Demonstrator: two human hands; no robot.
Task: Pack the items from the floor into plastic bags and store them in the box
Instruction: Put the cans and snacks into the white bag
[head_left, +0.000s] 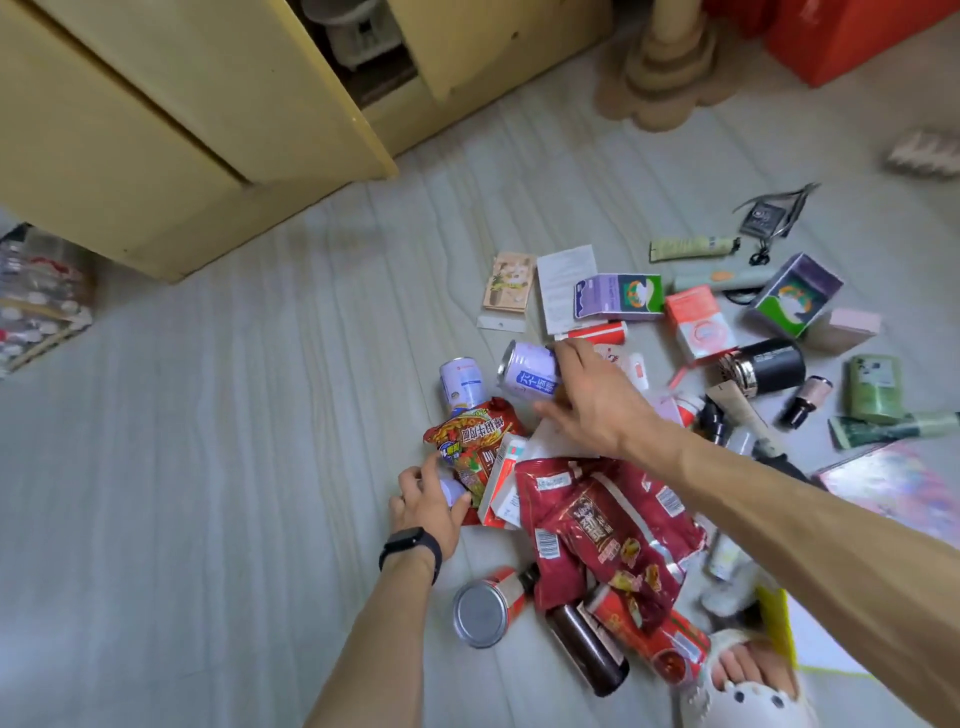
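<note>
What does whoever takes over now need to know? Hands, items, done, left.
Right hand: grips a tilted lilac-and-white metal drink can.
Left hand: curled round a small pale lilac object beside the red printed snack packet.
Dark red snack bags, a silver-lidded red can and small cartons lie loose on the grey floor.
Done: nothing visibly bagged; no plastic bag in view.
Left: bag everything, box it.

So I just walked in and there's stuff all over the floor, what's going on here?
A person is picking up snacks, cans and boxes scattered on the floor. The right hand holds a purple can above the pile. The left hand has a grip on a small pale object beside a snack bag. The rest, such as the red packets and a second can, lies loose on the floor. No plastic bag is in either hand.
</note>
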